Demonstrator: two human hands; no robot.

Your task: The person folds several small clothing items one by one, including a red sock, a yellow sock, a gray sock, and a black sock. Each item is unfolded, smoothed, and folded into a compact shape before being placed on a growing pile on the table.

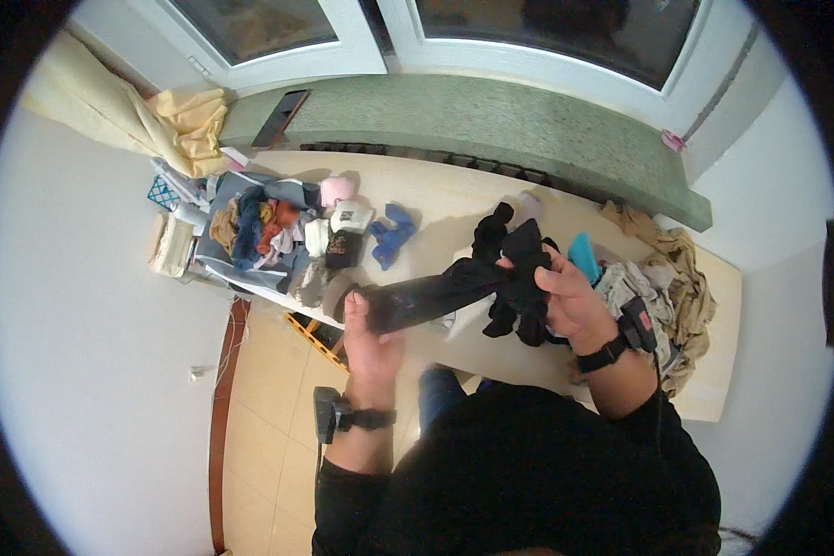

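A long black sock (431,295) is stretched between my hands above the pale table (424,187). My left hand (372,344) grips its brownish-grey end, thumb on top. At the other end, my right hand (573,299) is closed on black fabric. Several more black socks (495,233) lie in a bunch around and under that hand; where one ends and another begins cannot be made out. A crumpled blue sock (393,235) rests left of the bunch. Beyond it sit small folded bundles, among them a pink one (336,191), a white one (351,217) and a dark one (344,249).
At the left, a grey fabric box (215,240) holds mixed garments. Beige and patterned clothes (674,285) are heaped at the right, beside a turquoise item (584,257). A phone (280,118) lies on the green windowsill (459,115). Yellow curtain cloth (187,128) hangs at the left.
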